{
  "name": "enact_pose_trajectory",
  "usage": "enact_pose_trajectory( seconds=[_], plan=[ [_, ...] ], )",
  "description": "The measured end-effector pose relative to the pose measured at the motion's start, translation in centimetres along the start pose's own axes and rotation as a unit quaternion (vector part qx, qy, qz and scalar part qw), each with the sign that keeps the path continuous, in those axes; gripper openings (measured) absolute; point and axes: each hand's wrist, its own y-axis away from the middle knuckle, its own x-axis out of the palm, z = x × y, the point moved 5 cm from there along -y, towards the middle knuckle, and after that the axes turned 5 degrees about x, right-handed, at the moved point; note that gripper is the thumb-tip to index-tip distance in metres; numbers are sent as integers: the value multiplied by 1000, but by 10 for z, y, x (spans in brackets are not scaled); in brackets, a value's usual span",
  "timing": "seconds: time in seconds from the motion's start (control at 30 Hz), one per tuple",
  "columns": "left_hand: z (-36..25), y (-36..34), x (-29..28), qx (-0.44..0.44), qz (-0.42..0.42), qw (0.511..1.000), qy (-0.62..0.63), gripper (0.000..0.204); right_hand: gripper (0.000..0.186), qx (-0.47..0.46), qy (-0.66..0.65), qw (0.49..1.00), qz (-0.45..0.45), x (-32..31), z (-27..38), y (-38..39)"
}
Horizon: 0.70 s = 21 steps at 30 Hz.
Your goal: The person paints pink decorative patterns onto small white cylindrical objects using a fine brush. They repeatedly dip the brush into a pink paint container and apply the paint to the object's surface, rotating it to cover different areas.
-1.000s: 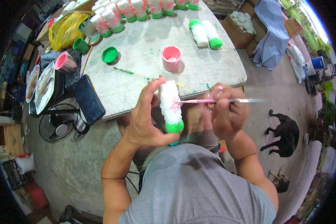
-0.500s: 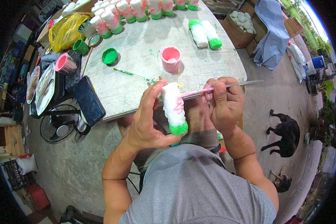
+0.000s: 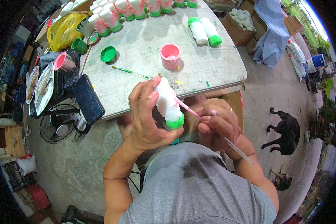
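Observation:
My left hand (image 3: 145, 115) grips a white textured cylinder piece (image 3: 165, 98) with a green end, its fingertips at the top and thumb at the bottom. Held in my right hand (image 3: 220, 123) is a pink-stained paintbrush (image 3: 187, 107), its tip at the cylinder's right side. On the table (image 3: 216, 72) beyond stand a cup of pink paint (image 3: 170, 63) and a lid of green paint (image 3: 108, 54), with a green-stained brush (image 3: 131, 72) lying nearby.
Several painted cylinders (image 3: 121, 13) line the table's back; two more (image 3: 207, 31) lie at the right. A phone (image 3: 88, 98), plates (image 3: 43, 87) and cans fill the left side above a fan (image 3: 58, 123). A black dog (image 3: 283, 130) lies on the floor.
My left hand has turned and tilted the cylinder, hiding most of its pink patch. My right hand has rotated the brush from level to slanting, handle down to the right.

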Motion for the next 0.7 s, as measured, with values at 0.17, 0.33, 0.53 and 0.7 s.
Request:
enact_pose_trajectory(
  seconds=[0.17,0.33,0.53,0.7],
  plan=[
    [0,3,-1,-8,-10,1000,8,114,23,16,-27,999,10,4,0,-2],
    [0,1,-1,-13,-2,1000,17,115,12,170,-199,955,-136,5,-25,13],
    [-4,-2,0,-19,-7,1000,7,113,11,226,-302,906,-190,15,-38,11],
    [-3,-1,1,-29,-10,1000,5,112,9,216,-255,921,-200,15,-41,14]
  ],
)
